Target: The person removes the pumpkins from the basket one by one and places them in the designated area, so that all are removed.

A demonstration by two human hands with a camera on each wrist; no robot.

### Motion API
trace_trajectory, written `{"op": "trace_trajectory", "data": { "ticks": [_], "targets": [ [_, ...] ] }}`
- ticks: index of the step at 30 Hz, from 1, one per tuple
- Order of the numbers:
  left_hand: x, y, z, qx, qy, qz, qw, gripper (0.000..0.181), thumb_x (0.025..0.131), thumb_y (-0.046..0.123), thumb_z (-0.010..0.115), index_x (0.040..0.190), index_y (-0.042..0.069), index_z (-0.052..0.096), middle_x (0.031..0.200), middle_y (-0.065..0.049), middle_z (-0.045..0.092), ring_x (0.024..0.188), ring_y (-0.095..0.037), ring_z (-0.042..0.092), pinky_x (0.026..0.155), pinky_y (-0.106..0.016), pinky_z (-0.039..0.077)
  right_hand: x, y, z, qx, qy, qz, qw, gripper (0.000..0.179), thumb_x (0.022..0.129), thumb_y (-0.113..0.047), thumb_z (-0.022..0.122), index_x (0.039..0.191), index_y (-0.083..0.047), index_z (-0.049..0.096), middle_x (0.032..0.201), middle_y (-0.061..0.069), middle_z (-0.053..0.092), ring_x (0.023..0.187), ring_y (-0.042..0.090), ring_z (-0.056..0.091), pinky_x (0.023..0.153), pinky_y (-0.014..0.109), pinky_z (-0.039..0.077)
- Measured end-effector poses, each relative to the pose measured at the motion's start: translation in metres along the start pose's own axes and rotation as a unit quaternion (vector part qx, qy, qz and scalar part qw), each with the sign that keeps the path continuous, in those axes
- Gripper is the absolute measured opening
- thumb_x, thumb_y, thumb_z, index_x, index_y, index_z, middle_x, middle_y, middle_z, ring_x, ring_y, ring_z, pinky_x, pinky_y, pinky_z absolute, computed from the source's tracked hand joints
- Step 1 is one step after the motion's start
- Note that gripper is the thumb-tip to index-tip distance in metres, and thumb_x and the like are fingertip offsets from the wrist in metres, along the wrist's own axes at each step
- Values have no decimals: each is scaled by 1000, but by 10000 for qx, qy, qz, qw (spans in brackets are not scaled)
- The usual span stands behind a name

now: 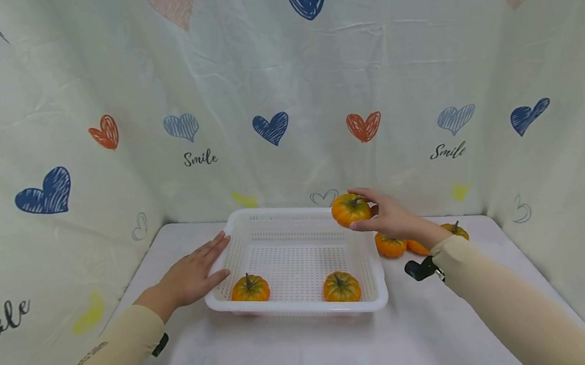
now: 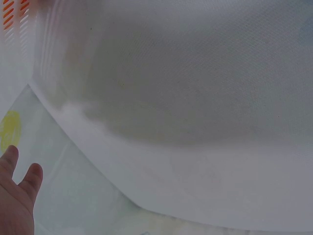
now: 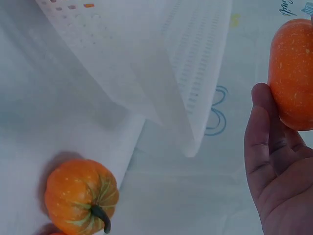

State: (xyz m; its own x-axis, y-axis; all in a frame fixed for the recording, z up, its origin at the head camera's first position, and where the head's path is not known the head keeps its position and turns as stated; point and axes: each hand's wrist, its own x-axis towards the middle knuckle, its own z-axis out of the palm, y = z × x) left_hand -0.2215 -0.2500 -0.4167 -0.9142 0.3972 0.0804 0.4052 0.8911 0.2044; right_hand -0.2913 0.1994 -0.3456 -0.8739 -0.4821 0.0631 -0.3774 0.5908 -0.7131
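Note:
My right hand grips a small orange pumpkin with green streaks, held up over the right rim of a white plastic basket. In the right wrist view the fingers curl along the underside of that pumpkin. My left hand rests with straight, spread fingers on the basket's left rim. Inside the basket, one pumpkin sits at the front left and another pumpkin at the front right. The left wrist view shows part of the left hand at its lower left edge.
To the right of the basket, partly behind the right forearm, several pumpkins sit on the white table, among them an orange pumpkin and a greener pumpkin. A curtain printed with hearts hangs around the table.

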Motion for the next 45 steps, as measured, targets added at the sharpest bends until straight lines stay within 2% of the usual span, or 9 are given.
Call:
{"op": "trace_trajectory", "data": {
  "ticks": [7,11,16,21,30,38,45],
  "targets": [
    [-1,1,-2,-61,-3,4,10000,71,102,42,51,159,8,24,164,-12,19,145,-36,28,111,-59,31,-14,11,-17,-80,228,218,9995,86,86,-43,78,156,-19,33,146,12,45,114,32,52,91,42,54],
    [-1,1,-1,-48,10,13,10000,72,102,43,50,159,8,24,164,-12,19,145,-36,28,111,-58,31,-24,21,-23,17,337,535,9980,90,84,-47,78,157,-24,31,152,12,39,119,34,51,95,48,52],
    [-1,0,0,-13,29,34,10000,72,102,45,50,159,8,25,164,-12,19,145,-36,28,112,-57,31,-36,31,-26,180,415,640,9969,91,85,-46,77,158,-25,27,155,14,34,120,36,50,96,49,51],
    [-1,0,-1,-14,8,17,10000,72,102,45,50,158,8,25,164,-12,20,145,-36,29,111,-58,32,-46,44,-27,275,444,628,9967,89,87,-41,77,158,-21,27,154,16,33,119,39,51,97,50,50],
    [-1,1,-1,1,0,10,10000,72,102,44,50,158,8,25,164,-12,20,145,-36,29,111,-58,31,-62,62,-27,64,471,685,9965,88,87,-43,76,156,-12,30,153,21,33,118,43,53,95,49,52],
    [-1,1,-2,-6,10,72,10000,71,102,45,48,158,7,25,164,-12,20,145,-36,29,112,-57,31,-75,71,-25,4,492,1021,9936,89,85,-47,78,154,-15,32,154,21,32,126,49,47,96,53,50],
    [-2,0,-2,-5,3,64,10000,71,102,44,49,158,7,25,164,-12,20,145,-36,28,112,-56,31,-87,89,-15,-263,486,1169,9916,87,83,-51,77,151,-13,37,149,23,38,124,43,47,97,56,48]
  ]
}}
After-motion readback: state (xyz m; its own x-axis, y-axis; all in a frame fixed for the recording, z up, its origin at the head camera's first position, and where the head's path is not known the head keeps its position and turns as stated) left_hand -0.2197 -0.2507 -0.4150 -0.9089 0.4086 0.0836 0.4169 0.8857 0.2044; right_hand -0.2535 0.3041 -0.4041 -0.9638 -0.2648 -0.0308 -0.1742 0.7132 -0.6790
